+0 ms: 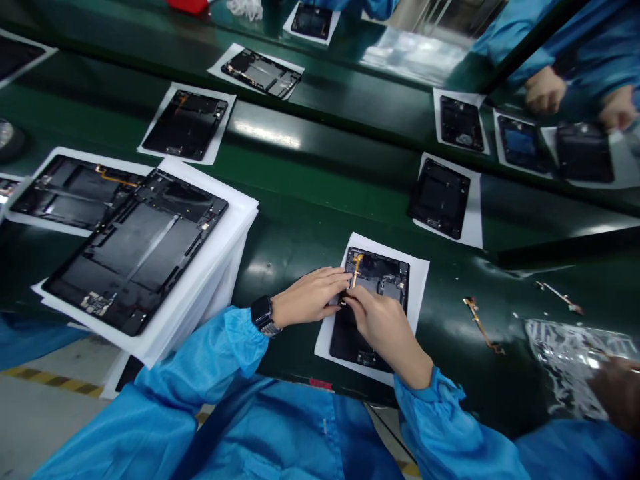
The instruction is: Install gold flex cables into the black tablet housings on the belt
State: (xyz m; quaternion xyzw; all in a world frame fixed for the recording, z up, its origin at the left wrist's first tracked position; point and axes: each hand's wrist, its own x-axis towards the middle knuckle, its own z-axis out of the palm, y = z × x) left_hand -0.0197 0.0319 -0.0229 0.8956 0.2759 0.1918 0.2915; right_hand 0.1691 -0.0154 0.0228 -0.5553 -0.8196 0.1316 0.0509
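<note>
An open black tablet housing lies on a white sheet in front of me, its inner side up. Along its upper left edge runs an orange flex cable. My right hand reaches over the housing, thumb and fingers pinched at the lower end of that cable; the fingertips partly hide what is between them. From the left, my left hand lies across the housing's edge with fingers stretched out beside the cable. A dark watch is on my left wrist.
At left, a larger tablet housing tops a stack of white sheets. More housings on sheets lie along the green bench. Loose flex cables and a clear plastic bag are at right. Co-workers' hands show at upper right.
</note>
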